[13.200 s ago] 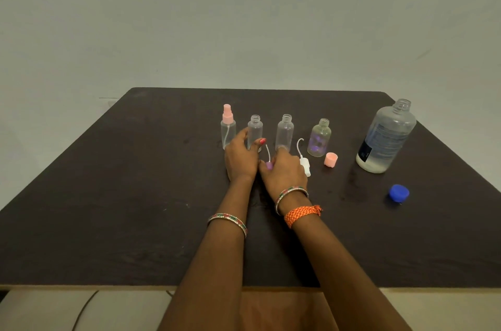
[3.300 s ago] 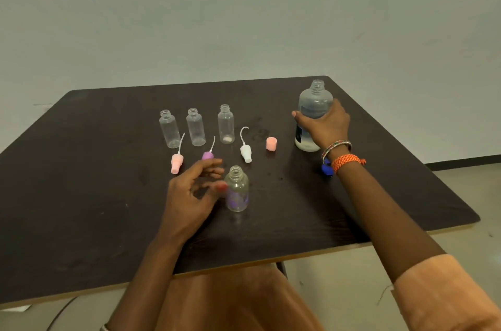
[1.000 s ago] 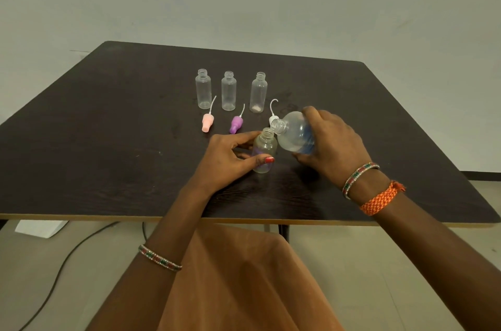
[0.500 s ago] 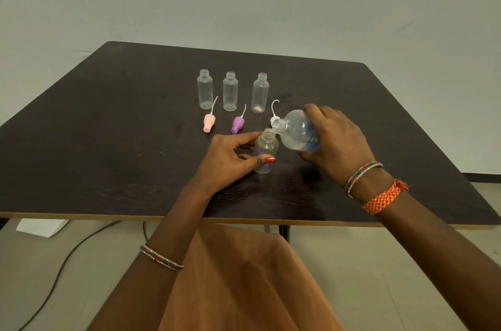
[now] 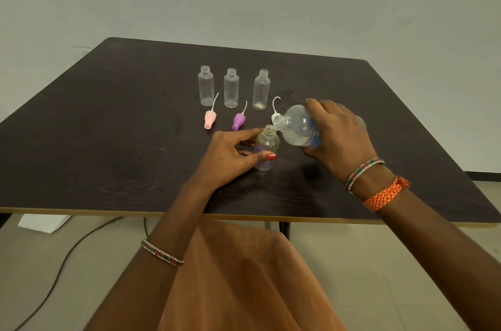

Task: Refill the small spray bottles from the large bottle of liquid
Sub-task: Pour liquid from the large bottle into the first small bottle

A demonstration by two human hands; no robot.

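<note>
My left hand grips a small clear spray bottle that stands upright and uncapped on the dark table. My right hand holds the large clear bottle tipped to the left, its open mouth right at the small bottle's neck. Behind them three more small uncapped bottles stand in a row. A pink spray top, a purple spray top and a white spray top, partly hidden by the large bottle, lie in front of that row.
The table's near edge runs just behind my wrists. Under it a black cable trails over the floor beside a white object. An orange-brown cloth covers my lap.
Over the last second my right hand has tipped the large bottle slightly higher over the small bottle's neck. My left hand stays on the small bottle.
</note>
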